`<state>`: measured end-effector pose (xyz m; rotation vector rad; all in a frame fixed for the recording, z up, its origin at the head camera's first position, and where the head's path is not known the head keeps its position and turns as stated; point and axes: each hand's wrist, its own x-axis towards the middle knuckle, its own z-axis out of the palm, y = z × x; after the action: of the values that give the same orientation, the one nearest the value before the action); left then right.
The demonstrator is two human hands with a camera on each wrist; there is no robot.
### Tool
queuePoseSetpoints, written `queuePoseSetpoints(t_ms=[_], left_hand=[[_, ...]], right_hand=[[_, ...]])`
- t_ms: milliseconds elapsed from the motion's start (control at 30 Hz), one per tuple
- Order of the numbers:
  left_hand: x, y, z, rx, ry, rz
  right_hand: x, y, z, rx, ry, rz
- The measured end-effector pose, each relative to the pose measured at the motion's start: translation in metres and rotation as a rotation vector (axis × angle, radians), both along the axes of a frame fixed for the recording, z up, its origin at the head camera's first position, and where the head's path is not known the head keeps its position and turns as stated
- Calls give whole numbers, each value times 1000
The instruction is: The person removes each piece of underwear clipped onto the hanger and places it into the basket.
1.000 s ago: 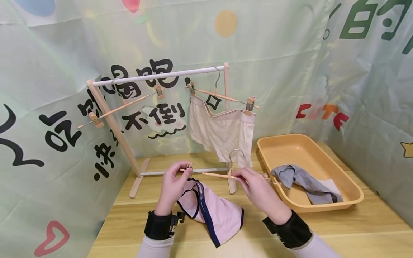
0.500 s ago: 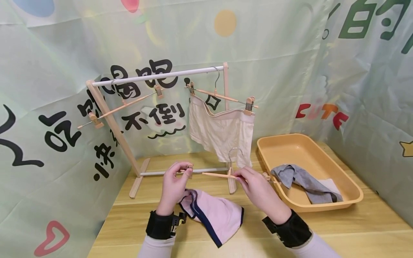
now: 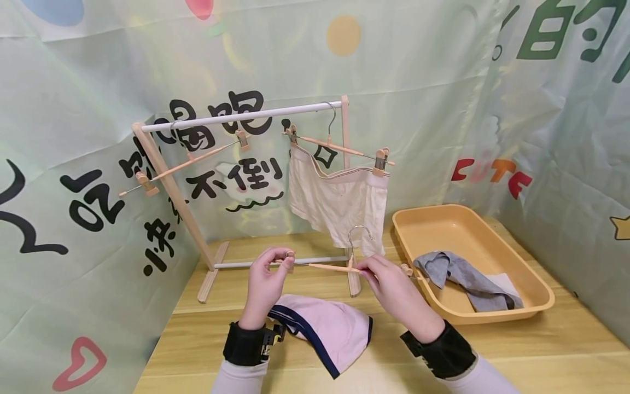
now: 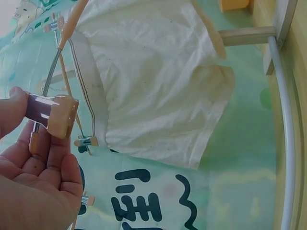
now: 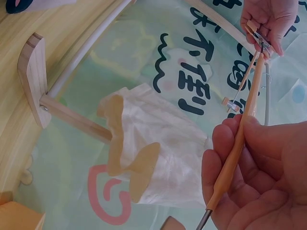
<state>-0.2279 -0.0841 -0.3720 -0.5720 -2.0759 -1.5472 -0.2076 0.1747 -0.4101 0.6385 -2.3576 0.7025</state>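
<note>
A clip hanger (image 3: 331,267) with a metal hook is held level above the table between both hands. My left hand (image 3: 266,280) pinches its left clip (image 4: 53,114) between thumb and fingers, and no cloth shows in that clip in the left wrist view. My right hand (image 3: 396,287) holds the wooden bar (image 5: 235,151) just right of the hook, fingers curled round it. The other clip (image 3: 406,270) sticks out beyond the right hand. Below the hands, pink underpants (image 3: 330,331) with navy trim lie crumpled on the table, apart from the hanger.
Behind stands a small rack (image 3: 241,116). White underpants (image 3: 339,202) hang from its right hanger, clipped at both ends; a bare clip hanger (image 3: 197,158) hangs at left. To the right, a yellow tub (image 3: 472,219) holds grey cloth (image 3: 458,276) and something white.
The pink underpants' waist edge has dropped away from near the left hand's clip and folded down flat on the table. Both hands and the hanger stay nearly still.
</note>
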Motion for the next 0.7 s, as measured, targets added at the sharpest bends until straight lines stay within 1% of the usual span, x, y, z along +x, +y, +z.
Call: queuePoseSetpoints(t_ms=[100,300,400,600,700], left_hand=[[-1,0,-1,-9,-13,-1],[-1,-3,0,-67,-63,-18],[0,-4,1,-89,-81,-30],[3,-3,5,-126,-114,-30],[4,-4,7,-139,-137,-47]], right_hand=[[0,0,0,-1,-3,-1],[0,1,-1,-3,-2,0],[-1,2,-1,-3,4,1],[-1,1,-1,-3,3,-2],[0,2,-1,-4,1,-4]])
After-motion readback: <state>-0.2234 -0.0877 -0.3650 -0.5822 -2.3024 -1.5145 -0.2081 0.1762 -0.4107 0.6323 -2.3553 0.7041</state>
